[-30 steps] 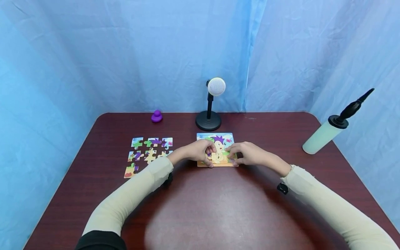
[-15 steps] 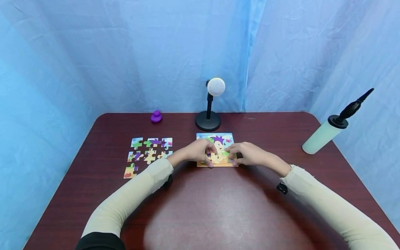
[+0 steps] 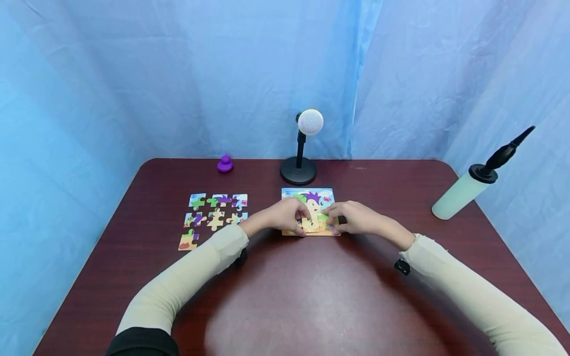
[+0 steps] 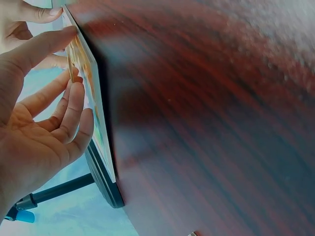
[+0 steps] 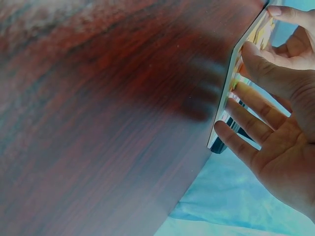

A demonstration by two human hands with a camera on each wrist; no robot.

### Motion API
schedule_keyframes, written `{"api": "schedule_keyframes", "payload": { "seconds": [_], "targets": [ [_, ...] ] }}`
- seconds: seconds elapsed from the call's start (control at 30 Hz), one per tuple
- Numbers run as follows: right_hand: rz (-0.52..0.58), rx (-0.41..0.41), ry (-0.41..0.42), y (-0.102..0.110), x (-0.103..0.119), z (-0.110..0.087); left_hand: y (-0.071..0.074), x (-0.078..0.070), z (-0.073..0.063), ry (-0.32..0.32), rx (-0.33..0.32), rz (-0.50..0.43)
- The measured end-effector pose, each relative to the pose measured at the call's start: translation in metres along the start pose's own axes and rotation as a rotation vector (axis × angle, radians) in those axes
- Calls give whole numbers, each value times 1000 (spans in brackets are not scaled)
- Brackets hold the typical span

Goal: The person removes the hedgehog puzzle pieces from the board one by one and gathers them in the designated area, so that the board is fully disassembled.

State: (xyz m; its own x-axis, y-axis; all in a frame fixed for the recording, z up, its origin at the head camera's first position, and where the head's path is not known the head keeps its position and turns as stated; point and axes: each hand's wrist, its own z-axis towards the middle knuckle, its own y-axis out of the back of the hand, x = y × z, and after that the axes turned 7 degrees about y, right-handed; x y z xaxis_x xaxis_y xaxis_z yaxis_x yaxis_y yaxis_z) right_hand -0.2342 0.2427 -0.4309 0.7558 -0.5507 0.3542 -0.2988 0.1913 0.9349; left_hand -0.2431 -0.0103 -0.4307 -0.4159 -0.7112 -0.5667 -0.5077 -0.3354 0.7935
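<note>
A picture puzzle board (image 3: 287,191) with a purple-haired cartoon animal lies flat on the table, both hands over it. My left hand (image 3: 285,215) reaches over its left part and pinches a thin puzzle piece (image 4: 70,63) between thumb and fingertips, edge-on in the left wrist view. On the right side, my right hand (image 3: 355,217) spreads its fingers over the board. Its thumb (image 5: 252,50) touches the near edge, and the other fingertips rest at the board's surface. Part of the picture is hidden under the hands.
Several loose puzzle pieces (image 3: 215,217) lie in rows left of the board, partly behind the left sleeve. Behind the board stands a white-headed microphone (image 3: 310,122) on a round black base (image 3: 298,170). A purple rubber duck-like toy (image 3: 225,163) and a green hand pump (image 3: 458,198) stand farther out.
Both hands stay almost in place over the board. The head view has shifted slightly, and the pale part of the picture by the left fingertips looks a little different.
</note>
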Motion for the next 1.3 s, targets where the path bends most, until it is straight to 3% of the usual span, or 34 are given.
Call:
{"api": "schedule_keyframes", "payload": {
  "seconds": [0.3, 0.57, 0.73, 0.97, 1.3],
  "targets": [
    [5, -4, -2, -1, -1, 0, 7, 2, -4, -13, 0, 7],
    [-4, -7, 0, -3, -2, 0, 20, 13, -26, -20, -46, 23],
    [-6, -11, -8, -2, -1, 0, 32, 25, -47, -21, -105, 22],
    [-15, 0, -21, -1, 0, -1, 49, 43, -85, 28, -140, 51],
    [-8, -9, -8, -2, -1, -1, 65, 79, -139, -4, -197, 80]
  ]
}}
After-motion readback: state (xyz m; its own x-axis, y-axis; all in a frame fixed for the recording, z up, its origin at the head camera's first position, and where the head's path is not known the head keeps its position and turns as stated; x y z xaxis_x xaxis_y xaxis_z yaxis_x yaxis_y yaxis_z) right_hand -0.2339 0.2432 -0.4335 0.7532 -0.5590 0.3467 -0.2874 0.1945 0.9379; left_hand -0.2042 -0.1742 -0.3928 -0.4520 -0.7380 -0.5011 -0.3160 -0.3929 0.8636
